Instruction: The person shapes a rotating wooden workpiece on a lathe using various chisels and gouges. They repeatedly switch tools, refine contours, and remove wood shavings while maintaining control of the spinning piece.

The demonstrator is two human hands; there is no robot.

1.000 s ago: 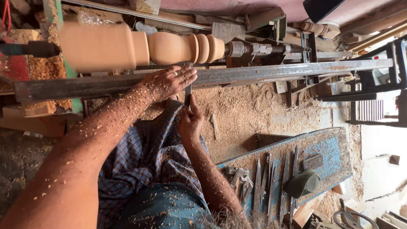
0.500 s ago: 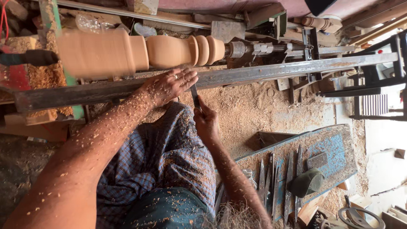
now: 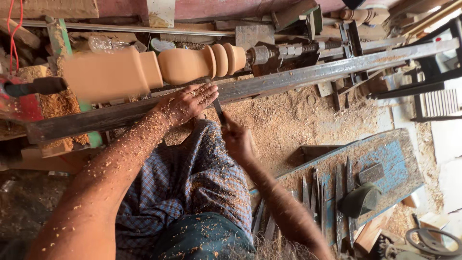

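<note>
A pale turned wooden spindle [image 3: 144, 72] with beads and a bulb sits blurred on a lathe. Along its front runs a long steel rest bar [image 3: 308, 72]. My left hand [image 3: 187, 103], dusted with wood chips, lies on that bar with its fingers over the blade of a chisel [image 3: 219, 111]. My right hand [image 3: 237, 140] grips the chisel's handle just below the bar. The blade tip points at the spindle near its beads and is hidden under my left fingers.
Sawdust [image 3: 284, 125] covers the ground below the lathe. A blue wooden bench [image 3: 385, 159] at the right holds several chisels [image 3: 313, 192] and a dark block [image 3: 358, 200]. My checked cloth-covered lap [image 3: 192, 188] fills the lower middle. Metal frames [image 3: 423, 86] stand at the far right.
My right hand and the chisel handle have drifted slightly right and down. My left hand stays on the bar. The view has shifted a little.
</note>
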